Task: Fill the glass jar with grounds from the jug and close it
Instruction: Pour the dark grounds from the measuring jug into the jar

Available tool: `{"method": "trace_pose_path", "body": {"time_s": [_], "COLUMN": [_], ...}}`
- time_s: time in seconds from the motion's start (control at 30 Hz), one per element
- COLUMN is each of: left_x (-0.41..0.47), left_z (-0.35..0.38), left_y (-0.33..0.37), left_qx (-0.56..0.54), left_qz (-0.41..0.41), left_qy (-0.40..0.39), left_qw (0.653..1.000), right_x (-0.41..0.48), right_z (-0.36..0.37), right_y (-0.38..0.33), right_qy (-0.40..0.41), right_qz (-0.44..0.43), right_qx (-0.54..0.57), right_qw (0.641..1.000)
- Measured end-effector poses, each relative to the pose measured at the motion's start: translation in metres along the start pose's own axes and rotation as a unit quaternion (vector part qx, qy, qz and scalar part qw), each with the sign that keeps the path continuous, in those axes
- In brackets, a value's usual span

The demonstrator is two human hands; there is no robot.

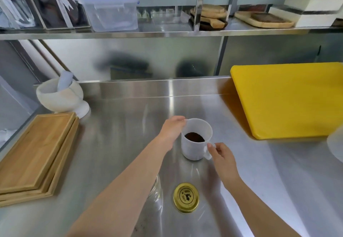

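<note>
A white plastic jug [193, 149] with dark grounds [194, 137] in its bottom stands upright on the steel counter [120, 134]. My left hand [173, 129] holds the jug's rim on its left side. My right hand [220, 155] has its fingers on the jug's handle at the right. The glass jar [155, 190] stands nearer to me, mostly hidden behind my left forearm. Its gold lid [186, 197] lies flat on the counter to the right of the jar.
A stack of wooden trays [35, 153] lies at the left, with a white mortar and pestle [61, 95] behind it. A yellow cutting board [289, 99] lies at the right. A shelf above holds a plastic box [111, 12] and wooden boards [263, 18].
</note>
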State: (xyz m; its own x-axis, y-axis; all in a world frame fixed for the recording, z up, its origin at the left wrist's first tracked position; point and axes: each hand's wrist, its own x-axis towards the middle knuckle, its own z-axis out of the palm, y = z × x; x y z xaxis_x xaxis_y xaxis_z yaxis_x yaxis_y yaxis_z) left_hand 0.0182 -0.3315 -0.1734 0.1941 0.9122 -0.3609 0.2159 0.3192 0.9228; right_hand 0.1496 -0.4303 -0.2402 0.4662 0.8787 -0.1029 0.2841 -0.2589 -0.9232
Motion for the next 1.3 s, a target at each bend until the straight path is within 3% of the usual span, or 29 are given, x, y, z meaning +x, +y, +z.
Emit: {"method": "trace_pose_path", "body": {"time_s": [0.37,0.53,0.77,0.93,1.1,1.3], "left_x": [0.003,-0.017,-0.067,-0.1,-0.114,-0.129], "left_z": [0.008,-0.002,-0.011,-0.01,-0.026,-0.049], "left_y": [-0.002,0.01,0.032,0.033,0.021,0.003], "left_qx": [0.066,-0.016,-0.073,-0.088,-0.164,-0.152], "left_qz": [-0.038,-0.001,0.086,0.137,0.122,0.104], "left_qy": [0.038,0.055,0.09,0.117,0.084,0.09], "left_qw": [0.996,0.998,0.99,0.98,0.975,0.979], "right_x": [0.014,0.014,0.003,-0.012,-0.026,-0.038], "right_z": [0.001,-0.002,-0.008,-0.008,-0.012,-0.011], "right_y": [0.002,-0.016,-0.065,-0.079,-0.087,-0.095], "right_qy": [0.003,0.017,0.028,0.064,0.077,0.022], "right_qz": [-0.026,-0.105,-0.186,-0.202,-0.224,-0.242], "right_qx": [0.024,0.054,0.193,0.244,0.251,0.196], "right_qw": [0.999,0.993,0.963,0.946,0.938,0.95]}}
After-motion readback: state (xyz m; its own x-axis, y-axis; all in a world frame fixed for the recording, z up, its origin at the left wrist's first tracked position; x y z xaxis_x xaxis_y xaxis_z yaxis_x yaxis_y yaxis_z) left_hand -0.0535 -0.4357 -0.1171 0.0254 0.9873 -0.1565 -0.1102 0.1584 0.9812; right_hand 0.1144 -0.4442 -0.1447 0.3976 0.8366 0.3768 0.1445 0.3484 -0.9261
